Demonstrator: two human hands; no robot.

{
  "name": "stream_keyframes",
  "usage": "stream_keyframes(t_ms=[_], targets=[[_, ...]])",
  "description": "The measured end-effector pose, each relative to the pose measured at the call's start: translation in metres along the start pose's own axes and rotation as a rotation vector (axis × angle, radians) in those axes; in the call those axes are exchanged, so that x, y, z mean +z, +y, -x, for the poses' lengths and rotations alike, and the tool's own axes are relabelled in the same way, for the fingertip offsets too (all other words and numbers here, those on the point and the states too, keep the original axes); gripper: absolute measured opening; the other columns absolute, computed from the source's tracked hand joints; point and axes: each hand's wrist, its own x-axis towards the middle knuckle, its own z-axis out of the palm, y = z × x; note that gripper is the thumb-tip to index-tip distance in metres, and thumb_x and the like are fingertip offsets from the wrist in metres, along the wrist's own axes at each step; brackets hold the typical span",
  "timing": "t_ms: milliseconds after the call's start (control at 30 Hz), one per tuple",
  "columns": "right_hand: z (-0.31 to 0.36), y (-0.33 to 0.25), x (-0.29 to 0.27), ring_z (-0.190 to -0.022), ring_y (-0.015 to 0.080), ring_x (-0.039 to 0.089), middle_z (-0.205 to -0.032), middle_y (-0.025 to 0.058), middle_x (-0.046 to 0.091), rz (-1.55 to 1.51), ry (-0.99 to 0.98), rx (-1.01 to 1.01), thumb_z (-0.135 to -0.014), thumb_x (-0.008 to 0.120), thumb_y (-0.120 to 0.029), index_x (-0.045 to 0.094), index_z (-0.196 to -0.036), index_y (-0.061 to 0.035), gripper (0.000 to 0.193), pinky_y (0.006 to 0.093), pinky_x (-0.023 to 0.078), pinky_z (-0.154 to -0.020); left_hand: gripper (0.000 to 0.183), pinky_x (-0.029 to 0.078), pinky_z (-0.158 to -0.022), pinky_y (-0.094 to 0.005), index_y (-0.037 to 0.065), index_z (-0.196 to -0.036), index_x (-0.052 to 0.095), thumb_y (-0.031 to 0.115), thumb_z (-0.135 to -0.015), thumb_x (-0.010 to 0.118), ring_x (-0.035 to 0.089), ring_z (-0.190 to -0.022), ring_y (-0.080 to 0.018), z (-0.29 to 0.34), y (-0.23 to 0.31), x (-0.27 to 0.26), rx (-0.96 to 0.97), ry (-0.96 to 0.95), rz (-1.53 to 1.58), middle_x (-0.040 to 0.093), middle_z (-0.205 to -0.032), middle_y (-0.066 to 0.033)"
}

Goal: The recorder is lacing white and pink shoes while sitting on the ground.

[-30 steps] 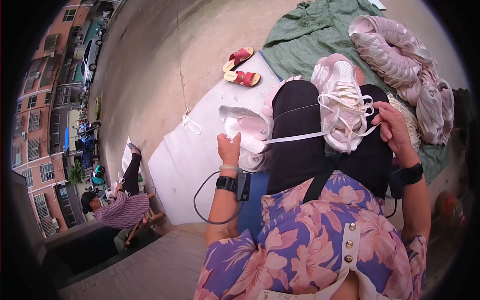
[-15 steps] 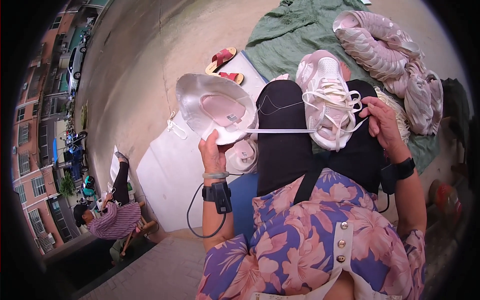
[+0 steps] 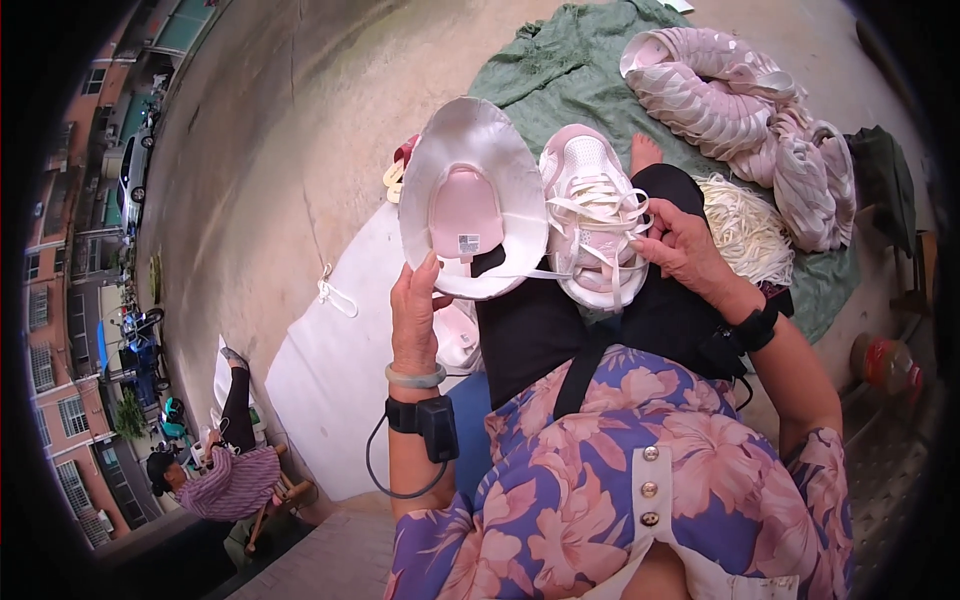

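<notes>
My left hand [image 3: 412, 315] grips the lower rim of a flared white shoe upper [image 3: 418, 215], its pink lining and a small label facing me. Beside it on my lap, nearly touching, is a second upper [image 3: 583, 160], white mesh with pink trim and loosely threaded laces. A flat white lace [image 3: 542, 274] runs between the two uppers. At the second upper's right side, my right hand [image 3: 690, 255] pinches a loop of its shoelace [image 3: 640, 205] between thumb and fingers. Below my left hand, another pink and white upper [image 3: 457, 335] is partly hidden.
Right of my knee lies a heap of cream laces [image 3: 745, 230]. Nested stacks of pink-white uppers [image 3: 690, 100] rest on a green cloth [image 3: 560, 65]. A white sheet [image 3: 320, 400] spreads left, near a red slipper [image 3: 405, 150]. Another person [image 3: 230, 480] sits far left.
The left-hand upper has swung up and right, now upright against the other upper, and the lace span between them is shorter. My right hand has come left and closed on the lace loop.
</notes>
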Motion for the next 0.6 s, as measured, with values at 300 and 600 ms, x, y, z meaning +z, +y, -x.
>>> stream_keyframes(t_ms=[300, 600], targets=[[-0.012, 0.005, 0.004, -0.048, 0.0093, 0.05, -0.055, 0.0037, 0.05, 0.067, 0.041, -0.134, -0.079, 0.064, -0.017, 0.054, -0.098, 0.0013, 0.028, 0.0242, 0.041, -0.045, 0.043, 0.049, -0.072, -0.028, 0.0, -0.11, 0.054, 0.023, -0.078, 0.07, 0.061, -0.085, -0.0159, 0.021, -0.022, 0.021, 0.209, -0.216, 0.223, 0.062, -0.097, -0.0083], [-0.03, 0.021, 0.009, -0.049, 0.0096, 0.053, -0.058, 0.0036, 0.053, 0.012, 0.035, -0.157, -0.081, 0.063, -0.016, 0.055, -0.097, -0.0002, 0.024, 0.0246, 0.043, -0.044, 0.026, 0.041, -0.064, -0.0334, 0.002, -0.087, 0.055, 0.011, -0.069, 0.072, 0.054, -0.07, -0.0267, 0.044, 0.007, 0.064, 1.135, -0.658, -0.733, 0.057, -0.08, -0.01]])
